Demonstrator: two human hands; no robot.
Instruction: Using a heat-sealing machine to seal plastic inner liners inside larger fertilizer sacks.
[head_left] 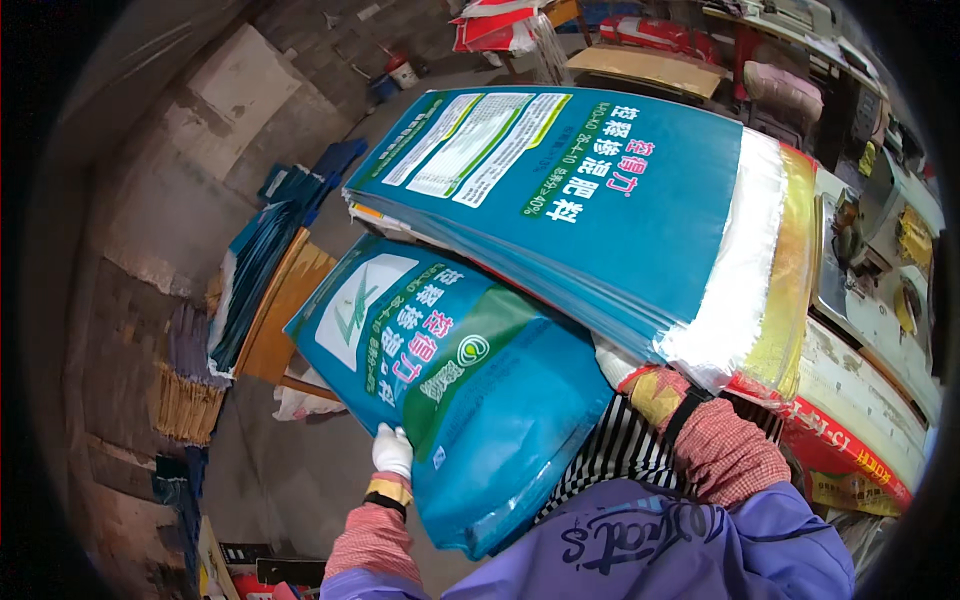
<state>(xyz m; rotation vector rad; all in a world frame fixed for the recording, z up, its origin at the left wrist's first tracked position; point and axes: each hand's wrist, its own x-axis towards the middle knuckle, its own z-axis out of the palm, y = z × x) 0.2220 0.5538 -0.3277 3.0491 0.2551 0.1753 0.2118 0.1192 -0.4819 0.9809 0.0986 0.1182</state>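
Observation:
A blue printed sack (510, 400) with a green band and a white panel hangs tilted in front of me, beside a stack of similar sacks. My left hand (392, 452), in a white glove, grips its left edge with the fingers closed over it. At the sack's right corner, against the side of the stack, is my right hand (616, 364), also gloved; its fingers are mostly hidden between sack and stack. The stack of flat blue sacks (640, 240) lies higher, with white and yellow ends toward the right.
More folded blue sacks (265, 260) lean by a wooden board (283, 305) on the left. Bundled tan sacks (190, 405) stand along the wall. A machine with metal parts (855, 245) sits on the right. Red packages (655, 38) and a wooden panel (645, 72) are at the back.

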